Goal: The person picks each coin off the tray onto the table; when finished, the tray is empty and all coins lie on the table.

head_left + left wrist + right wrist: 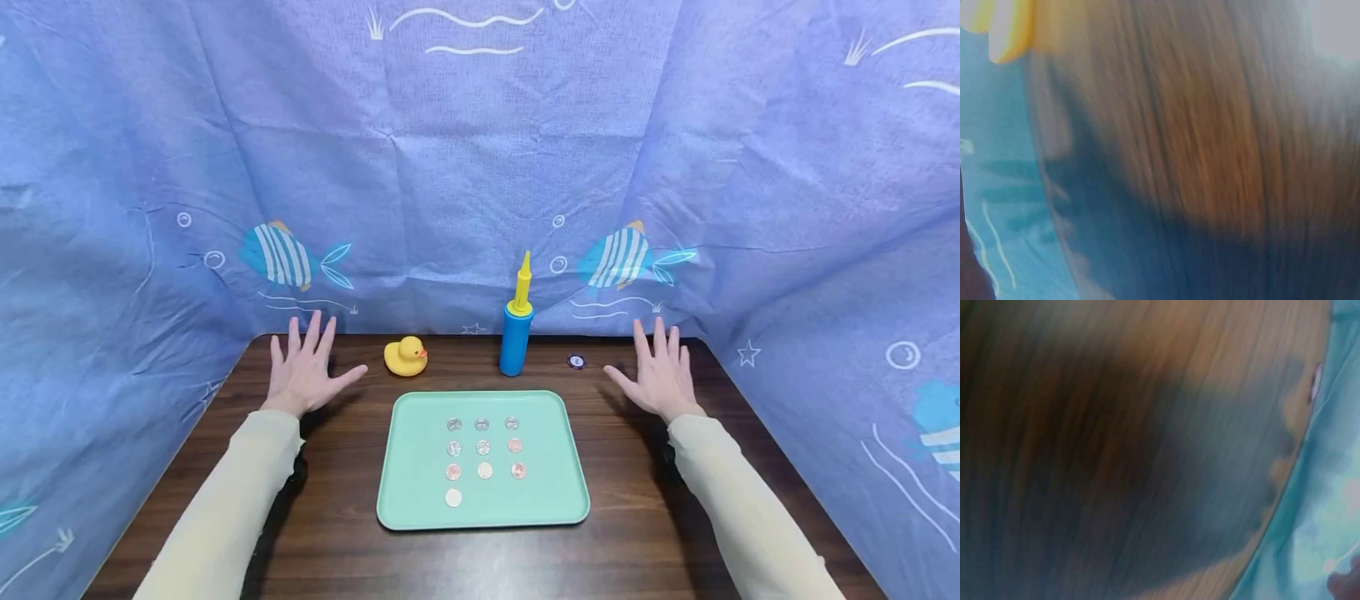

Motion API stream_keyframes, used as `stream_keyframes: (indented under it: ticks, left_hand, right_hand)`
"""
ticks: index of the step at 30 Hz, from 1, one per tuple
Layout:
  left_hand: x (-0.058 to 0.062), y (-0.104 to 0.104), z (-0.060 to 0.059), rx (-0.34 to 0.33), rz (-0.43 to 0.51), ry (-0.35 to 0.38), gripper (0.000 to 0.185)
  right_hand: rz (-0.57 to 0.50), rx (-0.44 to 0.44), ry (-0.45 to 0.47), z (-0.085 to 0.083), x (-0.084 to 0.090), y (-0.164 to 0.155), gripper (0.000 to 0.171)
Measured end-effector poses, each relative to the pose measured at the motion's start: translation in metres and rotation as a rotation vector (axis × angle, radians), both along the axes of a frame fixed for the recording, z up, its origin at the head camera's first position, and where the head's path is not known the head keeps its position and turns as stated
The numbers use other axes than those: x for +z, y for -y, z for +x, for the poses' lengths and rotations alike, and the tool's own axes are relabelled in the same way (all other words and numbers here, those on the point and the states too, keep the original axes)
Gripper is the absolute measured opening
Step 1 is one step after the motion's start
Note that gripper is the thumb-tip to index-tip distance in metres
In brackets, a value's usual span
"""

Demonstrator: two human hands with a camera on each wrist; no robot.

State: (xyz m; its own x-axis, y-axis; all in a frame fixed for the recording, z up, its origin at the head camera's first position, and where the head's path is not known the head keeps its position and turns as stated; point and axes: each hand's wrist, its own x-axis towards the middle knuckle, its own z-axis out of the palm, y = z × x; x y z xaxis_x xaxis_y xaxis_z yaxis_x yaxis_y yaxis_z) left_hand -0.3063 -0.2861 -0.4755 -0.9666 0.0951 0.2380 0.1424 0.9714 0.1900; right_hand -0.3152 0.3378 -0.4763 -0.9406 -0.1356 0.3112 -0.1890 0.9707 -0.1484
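My left hand (302, 373), fingers spread and holding nothing, is over the left side of the table, nearest a yellow rubber duck (406, 357). On the right, my right hand (660, 379) is also spread wide with nothing in it. A small dark round chip with a pale centre (576, 362) lies beside its thumb. Between the hands, a mint-green tray (408, 500) bears several coins (483, 447) laid out in rows, some silvery, some coppery. Behind the tray a blue hand pump (514, 343) with a yellow nozzle stands upright.
The dark wood-grain table (315, 542) ends at a blue fish-print cloth (465, 167) along the back and both sides. Both wrist views are blurred and show mostly tabletop with hand shadows.
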Motion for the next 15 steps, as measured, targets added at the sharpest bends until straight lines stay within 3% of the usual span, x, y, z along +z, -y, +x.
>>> stream_keyframes:
  ticks: [8, 15]
  left_hand:
    - [0.008, -0.023, 0.023, -0.146, 0.224, 0.16, 0.099]
    - [0.002, -0.046, 0.051, -0.335, 0.339, 0.3, 0.091]
  right_hand:
    - [-0.213, 0.315, -0.012, 0.014, 0.0, 0.043, 0.072]
    - [-0.266, 0.498, 0.095, 0.037, 0.005, 0.088, 0.035]
